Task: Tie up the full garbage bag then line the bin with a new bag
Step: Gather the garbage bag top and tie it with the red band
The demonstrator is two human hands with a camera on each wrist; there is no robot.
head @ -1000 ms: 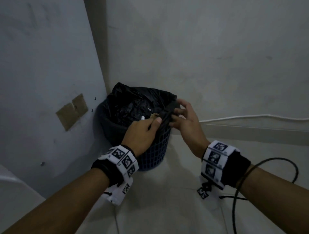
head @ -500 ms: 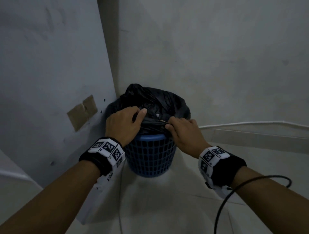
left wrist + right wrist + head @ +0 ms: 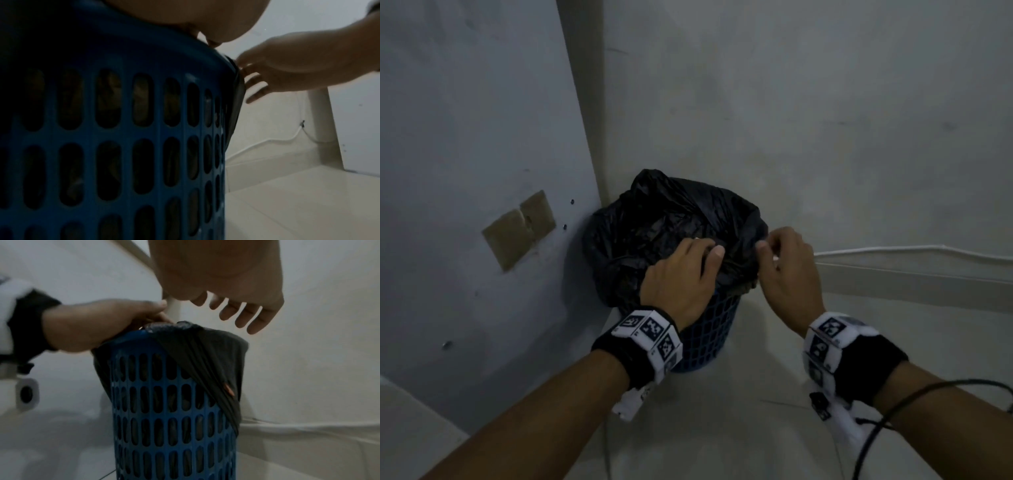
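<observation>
Both hands have shifted along the bin's near rim since half a second ago: the left hand (image 3: 681, 274) has slid rightward and lies over the front edge of the black garbage bag (image 3: 674, 219), while the right hand (image 3: 787, 270) has moved out to the right side of the rim, clear of the middle where the two hands met.

Left hand: palm down on the bag's folded-over edge at the front of the blue bin (image 3: 717, 329), thumb extended toward the right. The right wrist view shows its fingers (image 3: 156, 318) bearing on bunched plastic at the rim; whether they pinch it or only press cannot be told.

Right hand: the head view suggests thumb and forefinger closed near the bag's right edge, yet the right wrist view shows its fingers (image 3: 244, 316) spread and loosely hanging above the plastic, apart from it. Judged not gripping.

Bag: seated in the bin, mouth open, cuff stretched down over the outside of the rim on the right (image 3: 207, 363). Bin stands on the tiled floor (image 3: 722, 428) in the corner of the wall (image 3: 791, 120).

Assessment: the cuff is being freed from the rim section by section. Tying has not begun; no new bag is in view.
</observation>
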